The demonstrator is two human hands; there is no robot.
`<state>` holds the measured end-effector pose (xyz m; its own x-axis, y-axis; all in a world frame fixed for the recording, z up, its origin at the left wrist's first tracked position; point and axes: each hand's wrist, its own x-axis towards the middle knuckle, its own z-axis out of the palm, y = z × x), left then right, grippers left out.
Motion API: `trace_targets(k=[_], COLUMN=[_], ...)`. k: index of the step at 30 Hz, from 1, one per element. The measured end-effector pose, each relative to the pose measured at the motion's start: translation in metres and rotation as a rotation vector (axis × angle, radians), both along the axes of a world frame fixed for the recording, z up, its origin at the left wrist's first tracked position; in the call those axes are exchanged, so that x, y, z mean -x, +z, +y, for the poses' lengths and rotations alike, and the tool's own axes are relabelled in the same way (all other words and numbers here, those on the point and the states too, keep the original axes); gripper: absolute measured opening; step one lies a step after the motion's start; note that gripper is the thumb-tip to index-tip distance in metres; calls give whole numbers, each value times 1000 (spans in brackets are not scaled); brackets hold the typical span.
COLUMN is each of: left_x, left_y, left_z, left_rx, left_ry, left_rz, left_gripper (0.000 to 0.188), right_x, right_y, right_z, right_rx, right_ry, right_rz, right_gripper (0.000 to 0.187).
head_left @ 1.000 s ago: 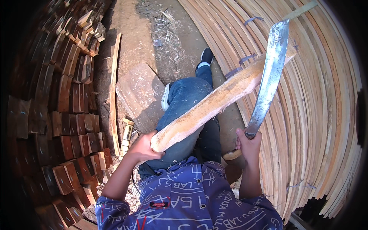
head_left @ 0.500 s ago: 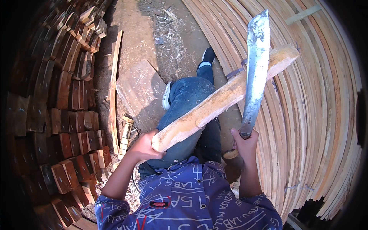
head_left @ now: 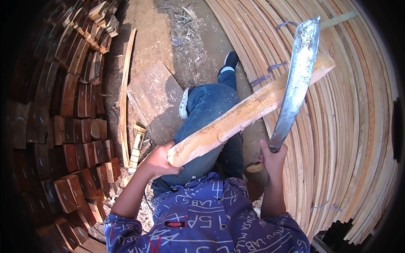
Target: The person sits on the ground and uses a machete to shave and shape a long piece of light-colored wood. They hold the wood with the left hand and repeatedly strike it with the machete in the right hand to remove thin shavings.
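Observation:
A long pale piece of wood (head_left: pixel 228 120) lies slantwise above my thigh, its far end up to the right. My left hand (head_left: pixel 159 162) is closed round its near end. In my right hand (head_left: pixel 273 157) is the handle of a machete (head_left: pixel 297 76), whose broad, scuffed metal blade points up and away. The blade passes in front of the wood's far part; whether they touch I cannot tell. Beneath my right fist shows the rounded wooden butt (head_left: pixel 254 168) of the handle.
Sawn timber blocks (head_left: pixel 78 143) are stacked high on the left. Long thin wood strips (head_left: pixel 337 139), bound with purple ties, fill the right. A board (head_left: pixel 154 99) with shavings lies on the ground beside a narrow strip (head_left: pixel 125 101) and a yellowish cylindrical object (head_left: pixel 137 145).
The machete blade has swung to the right and tilts more that way. The wood's far end has shifted slightly right and down, while my left hand keeps its hold.

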<state>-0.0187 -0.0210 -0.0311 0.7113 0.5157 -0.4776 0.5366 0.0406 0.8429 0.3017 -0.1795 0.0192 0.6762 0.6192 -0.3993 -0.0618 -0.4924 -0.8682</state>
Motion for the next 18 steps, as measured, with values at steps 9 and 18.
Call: trace_targets(k=[9, 18], left_x=[-1, -1], left_y=[-4, -3], left_z=[0, -1], left_rx=[22, -75], left_ry=[-25, -33], left_rz=[10, -24], left_gripper=[59, 56], right_x=[32, 14], right_y=[-24, -8], right_z=[-9, 11], right_rx=[101, 129], right_ry=[421, 154], right_rz=[-295, -7], right_gripper=[25, 29])
